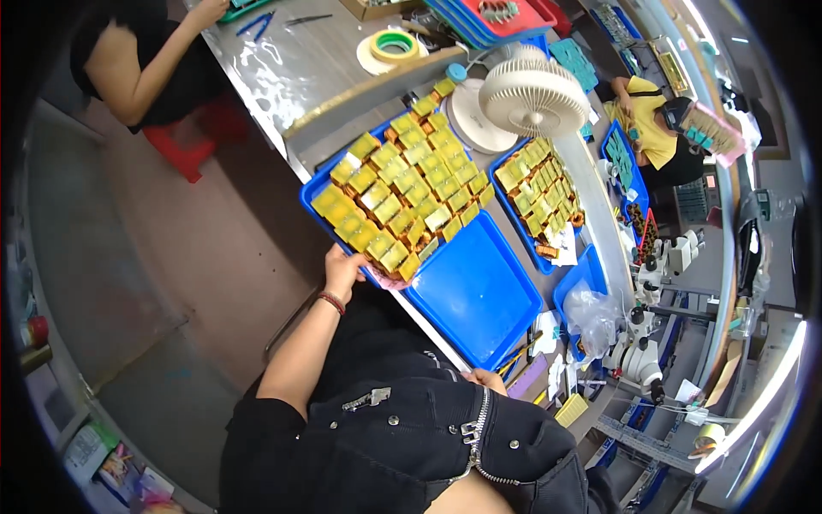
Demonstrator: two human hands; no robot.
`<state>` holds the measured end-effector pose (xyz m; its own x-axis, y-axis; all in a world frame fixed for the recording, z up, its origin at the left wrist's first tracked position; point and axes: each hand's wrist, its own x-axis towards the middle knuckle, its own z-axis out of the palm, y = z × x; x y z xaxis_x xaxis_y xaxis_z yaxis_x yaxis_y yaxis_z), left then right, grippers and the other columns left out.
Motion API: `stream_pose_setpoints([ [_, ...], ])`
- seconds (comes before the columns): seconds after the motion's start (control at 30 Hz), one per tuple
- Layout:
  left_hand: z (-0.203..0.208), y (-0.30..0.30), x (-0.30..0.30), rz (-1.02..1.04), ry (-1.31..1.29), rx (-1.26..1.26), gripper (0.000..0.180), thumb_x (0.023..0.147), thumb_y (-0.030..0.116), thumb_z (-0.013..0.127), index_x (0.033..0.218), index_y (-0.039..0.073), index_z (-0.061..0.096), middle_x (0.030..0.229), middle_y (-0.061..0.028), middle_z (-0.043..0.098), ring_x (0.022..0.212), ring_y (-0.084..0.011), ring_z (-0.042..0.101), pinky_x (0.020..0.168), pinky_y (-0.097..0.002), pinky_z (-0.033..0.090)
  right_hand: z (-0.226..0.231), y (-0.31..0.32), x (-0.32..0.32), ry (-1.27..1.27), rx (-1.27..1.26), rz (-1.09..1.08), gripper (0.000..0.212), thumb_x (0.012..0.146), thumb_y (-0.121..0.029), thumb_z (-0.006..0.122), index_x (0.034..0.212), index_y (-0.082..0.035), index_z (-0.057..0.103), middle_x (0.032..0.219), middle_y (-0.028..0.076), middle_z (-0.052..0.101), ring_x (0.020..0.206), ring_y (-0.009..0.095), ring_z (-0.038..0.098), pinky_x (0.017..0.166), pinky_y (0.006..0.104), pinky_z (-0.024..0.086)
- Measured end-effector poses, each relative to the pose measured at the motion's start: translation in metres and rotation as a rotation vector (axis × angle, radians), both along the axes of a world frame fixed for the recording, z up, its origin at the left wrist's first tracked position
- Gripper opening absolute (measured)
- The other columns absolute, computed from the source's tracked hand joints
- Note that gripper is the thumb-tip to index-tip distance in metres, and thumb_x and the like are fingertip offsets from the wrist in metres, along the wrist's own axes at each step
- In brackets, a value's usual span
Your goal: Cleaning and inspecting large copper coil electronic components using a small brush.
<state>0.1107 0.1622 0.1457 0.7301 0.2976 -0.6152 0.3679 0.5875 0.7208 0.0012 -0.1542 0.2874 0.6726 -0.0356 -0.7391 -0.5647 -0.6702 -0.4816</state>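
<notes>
A blue tray packed with rows of yellow-topped coil parts lies on the bench in front of me. My left hand, with a red cord at the wrist, is closed on its near left corner. To the right, a second blue tray with a bare bottom sits against the full one. By that tray's near edge is my right hand; my dark jacket covers part of it, and most of its fingers are hidden.
Another blue tray of yellow parts stands farther right, near a white fan. Tape rolls lie at the back. Right of me are a plastic bag and microscopes. One person sits at left, another at right.
</notes>
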Motion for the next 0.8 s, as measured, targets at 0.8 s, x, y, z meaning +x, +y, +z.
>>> stream_pose_setpoints([
  [0.8, 0.023, 0.061, 0.022, 0.252, -0.033, -0.469, 0.045, 0.090, 0.048, 0.037, 0.105, 0.009, 0.054, 0.097, -0.0038, 0.059, 0.087, -0.0179, 0.056, 0.080, -0.0328, 0.045, -0.036, 0.063, 0.185, -0.395, 0.003, 0.220, 0.021, 0.085, -0.022, 0.059, 0.079, -0.002, 0.057, 0.062, 0.001, 0.053, 0.057, 0.008, 0.047, 0.052, 0.0244, 0.039],
])
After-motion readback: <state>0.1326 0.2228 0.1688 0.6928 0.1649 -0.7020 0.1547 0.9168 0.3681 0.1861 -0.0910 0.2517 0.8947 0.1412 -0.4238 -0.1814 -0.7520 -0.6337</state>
